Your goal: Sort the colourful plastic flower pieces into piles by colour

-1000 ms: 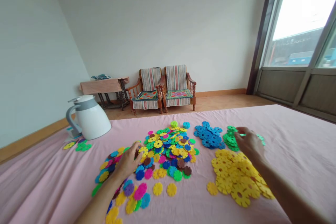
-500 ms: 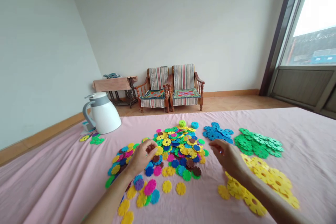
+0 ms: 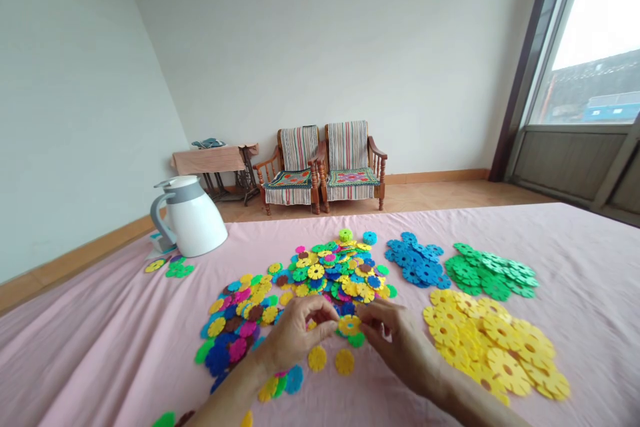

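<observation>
A small yellow notched plastic disc (image 3: 349,325) is between my two hands, just above the pink cloth. My left hand (image 3: 305,330) pinches its left edge between thumb and fingertips. From the other side, the closed fingers of my right hand (image 3: 397,343) grip its right edge. Beyond the hands spreads a mixed heap of small discs (image 3: 345,273) in yellow, green, blue, pink and brown. More mixed discs (image 3: 237,327) lie left of my left hand, partly covered by it. Two loose yellow discs (image 3: 317,359) rest flat on the near side.
Larger discs lie sorted by colour on the right: a blue pile (image 3: 417,260), a green pile (image 3: 493,272) and a yellow pile (image 3: 495,340). A white jug (image 3: 195,220) stands at the far left of the pink cloth (image 3: 125,333). Two wooden chairs (image 3: 353,160) stand beyond.
My hands have come together from either side, nearer to me. The yellow disc at my left fingertips has moved right and now meets my right fingers.
</observation>
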Action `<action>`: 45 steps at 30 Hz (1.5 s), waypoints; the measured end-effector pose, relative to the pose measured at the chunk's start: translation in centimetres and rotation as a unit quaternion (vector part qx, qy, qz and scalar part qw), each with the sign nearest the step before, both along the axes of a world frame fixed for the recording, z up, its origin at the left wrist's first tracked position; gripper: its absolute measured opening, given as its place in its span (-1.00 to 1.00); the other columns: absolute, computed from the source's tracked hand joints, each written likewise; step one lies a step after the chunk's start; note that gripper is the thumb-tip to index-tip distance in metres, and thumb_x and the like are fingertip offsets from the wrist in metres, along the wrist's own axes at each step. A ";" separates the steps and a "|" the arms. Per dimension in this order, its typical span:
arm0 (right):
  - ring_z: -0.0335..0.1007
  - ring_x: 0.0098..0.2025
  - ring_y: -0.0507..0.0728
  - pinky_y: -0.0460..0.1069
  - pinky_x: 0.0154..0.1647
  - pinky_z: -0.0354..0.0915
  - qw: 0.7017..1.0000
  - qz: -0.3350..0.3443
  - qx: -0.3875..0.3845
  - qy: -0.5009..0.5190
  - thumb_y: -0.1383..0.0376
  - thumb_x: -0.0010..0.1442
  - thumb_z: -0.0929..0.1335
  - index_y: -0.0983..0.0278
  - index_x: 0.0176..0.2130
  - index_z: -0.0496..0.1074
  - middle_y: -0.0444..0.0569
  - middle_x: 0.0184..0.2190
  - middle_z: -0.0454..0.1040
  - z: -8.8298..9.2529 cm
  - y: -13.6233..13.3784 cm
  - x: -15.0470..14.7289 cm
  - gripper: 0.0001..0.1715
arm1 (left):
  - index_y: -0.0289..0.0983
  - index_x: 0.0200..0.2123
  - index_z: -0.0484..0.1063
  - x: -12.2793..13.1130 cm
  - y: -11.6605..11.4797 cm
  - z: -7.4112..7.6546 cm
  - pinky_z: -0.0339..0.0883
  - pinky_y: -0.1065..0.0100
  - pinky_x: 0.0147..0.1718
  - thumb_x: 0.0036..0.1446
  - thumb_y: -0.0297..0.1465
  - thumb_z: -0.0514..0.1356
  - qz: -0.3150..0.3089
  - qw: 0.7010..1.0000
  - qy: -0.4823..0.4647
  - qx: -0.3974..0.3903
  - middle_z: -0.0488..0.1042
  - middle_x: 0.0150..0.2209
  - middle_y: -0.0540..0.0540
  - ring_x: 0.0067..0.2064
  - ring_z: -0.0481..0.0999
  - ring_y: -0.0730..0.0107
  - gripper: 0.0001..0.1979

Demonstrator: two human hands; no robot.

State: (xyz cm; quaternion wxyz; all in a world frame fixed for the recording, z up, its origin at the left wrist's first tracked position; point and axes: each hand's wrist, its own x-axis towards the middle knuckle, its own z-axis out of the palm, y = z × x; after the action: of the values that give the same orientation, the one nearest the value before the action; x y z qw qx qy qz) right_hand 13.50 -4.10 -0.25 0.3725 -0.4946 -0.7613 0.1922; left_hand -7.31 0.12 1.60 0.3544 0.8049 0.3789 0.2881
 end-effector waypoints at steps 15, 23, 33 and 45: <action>0.45 -0.31 0.25 0.04 -0.41 0.18 0.851 -0.516 0.027 -0.094 0.08 0.15 0.18 0.29 -0.13 0.42 0.20 -0.23 0.49 -0.8 3.5 20.6 -0.55 | -0.24 -0.39 0.40 -4.4 2.9 0.8 0.25 0.41 -0.36 -0.08 -0.35 0.23 0.100 0.970 0.202 0.087 0.37 -0.36 -0.01 -0.36 0.38 0.39 -0.87; 0.44 -0.39 0.10 -0.04 -0.36 0.26 0.928 -0.358 0.064 -0.076 0.20 0.12 0.20 0.26 -0.28 0.46 0.02 -0.30 0.48 -1.0 4.1 14.5 -0.69 | -0.22 -0.36 0.45 -4.5 3.4 0.6 0.25 0.40 -0.35 0.08 -0.39 0.08 0.112 0.963 0.198 0.142 0.44 -0.37 -0.04 -0.36 0.42 0.36 -0.85; 0.39 -0.44 0.06 -0.07 -0.41 0.27 0.994 -0.106 0.022 0.019 0.27 0.18 0.20 0.24 -0.27 0.46 -0.07 -0.42 0.48 0.4 1.3 4.9 -0.73 | -0.27 -0.41 0.40 -1.2 1.1 0.8 0.26 0.47 -0.43 0.09 -0.36 0.16 0.074 0.996 0.039 0.041 0.41 -0.48 0.01 -0.44 0.39 0.43 -0.90; 0.25 -0.55 0.05 -0.09 -0.57 0.13 0.998 -0.003 -0.063 0.017 0.28 0.10 0.27 0.18 -0.56 0.31 -0.19 -0.62 0.36 0.6 0.0 0.8 -0.79 | -0.29 -0.47 0.40 -0.1 -0.3 0.6 0.18 0.49 -0.50 0.02 -0.39 0.22 0.013 0.999 0.034 -0.020 0.41 -0.53 0.01 -0.49 0.35 0.49 -0.90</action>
State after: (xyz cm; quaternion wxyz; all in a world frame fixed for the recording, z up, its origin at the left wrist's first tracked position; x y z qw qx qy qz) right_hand 14.26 -4.15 0.35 0.3545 -0.5158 -0.7398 0.2469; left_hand -7.37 -0.22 2.22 0.3537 0.8021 0.4062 0.2578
